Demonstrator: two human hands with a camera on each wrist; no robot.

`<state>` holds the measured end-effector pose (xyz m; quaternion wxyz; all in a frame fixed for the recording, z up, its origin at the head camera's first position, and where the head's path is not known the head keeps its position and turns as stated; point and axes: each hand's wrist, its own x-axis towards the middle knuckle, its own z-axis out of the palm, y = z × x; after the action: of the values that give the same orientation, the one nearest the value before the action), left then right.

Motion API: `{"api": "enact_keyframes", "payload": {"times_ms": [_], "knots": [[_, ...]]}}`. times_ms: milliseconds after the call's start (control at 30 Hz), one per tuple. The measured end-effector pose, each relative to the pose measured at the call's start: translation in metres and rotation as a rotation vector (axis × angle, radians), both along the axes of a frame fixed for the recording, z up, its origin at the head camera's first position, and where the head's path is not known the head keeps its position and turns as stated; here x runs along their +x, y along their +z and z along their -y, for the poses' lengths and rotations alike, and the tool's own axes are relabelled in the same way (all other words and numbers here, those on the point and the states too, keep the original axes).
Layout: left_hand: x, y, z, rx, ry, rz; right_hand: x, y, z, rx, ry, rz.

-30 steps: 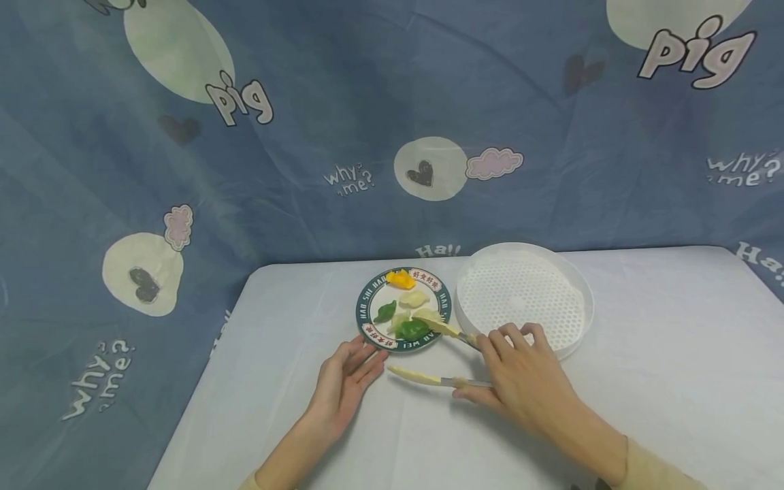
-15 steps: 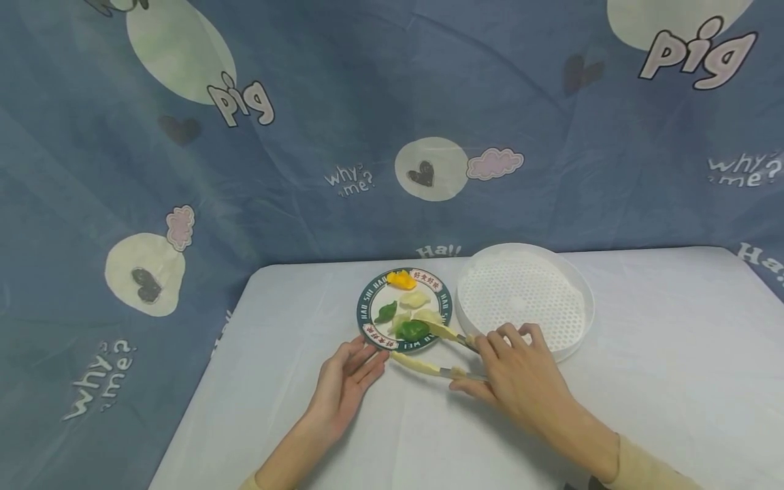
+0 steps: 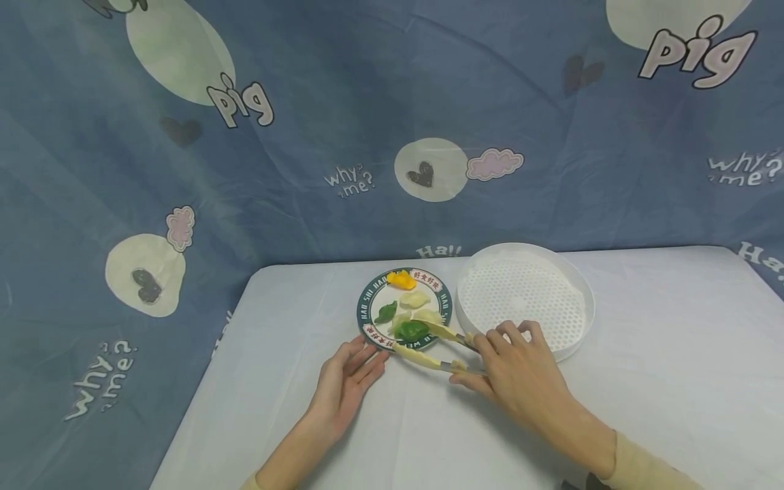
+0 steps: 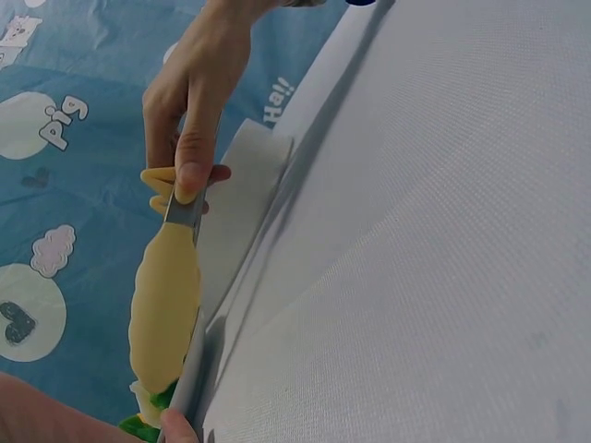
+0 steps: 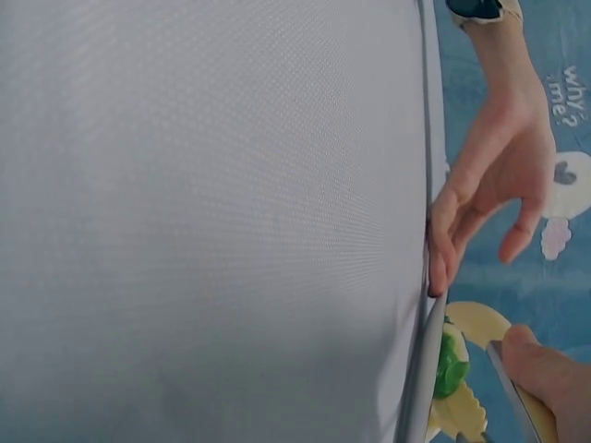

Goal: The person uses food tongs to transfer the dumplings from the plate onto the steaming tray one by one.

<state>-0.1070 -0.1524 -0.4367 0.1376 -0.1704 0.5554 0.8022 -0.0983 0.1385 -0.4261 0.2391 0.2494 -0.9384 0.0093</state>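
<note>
Head view showed a pair of yellow-tipped tongs (image 3: 418, 357) with their arms spread, one tip above the green-rimmed plate (image 3: 364, 307), beside a green dumpling-shaped piece (image 3: 412, 331), the other at the plate's near edge. Whether either tip touched anything could not be told. The right hand (image 3: 520, 371) gripped the tongs by their metal part, thumb on one arm and fingers on the other. The plate lay on the white cloth (image 3: 551, 435), carrying also a smaller green piece (image 3: 386, 312), a yellow piece (image 3: 401, 280) at the far rim and several pale pieces (image 3: 414, 299). The left hand (image 3: 343, 384) rested its extended fingers against the near left rim, its thumb apart from them in the right wrist view. Just right of the plate stood a round white tray (image 3: 514, 286) with a perforated base. Behind hung a blue printed curtain (image 3: 294, 156); cream sleeves (image 3: 649, 464) covered both forearms in part.
</note>
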Motion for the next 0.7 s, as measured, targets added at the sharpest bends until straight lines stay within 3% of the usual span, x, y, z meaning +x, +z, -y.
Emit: {"api": "enact_keyframes", "payload": {"times_ms": [167, 700], "knots": [[0.0002, 0.0003, -0.0001, -0.003, -0.001, 0.000, 0.0000, -0.0001, 0.0006, -0.010, 0.011, -0.029], [-0.0002, 0.0019, -0.0008, -0.004, -0.009, 0.005, -0.0003, -0.0013, 0.0047, -0.024, 0.002, -0.007]]}}
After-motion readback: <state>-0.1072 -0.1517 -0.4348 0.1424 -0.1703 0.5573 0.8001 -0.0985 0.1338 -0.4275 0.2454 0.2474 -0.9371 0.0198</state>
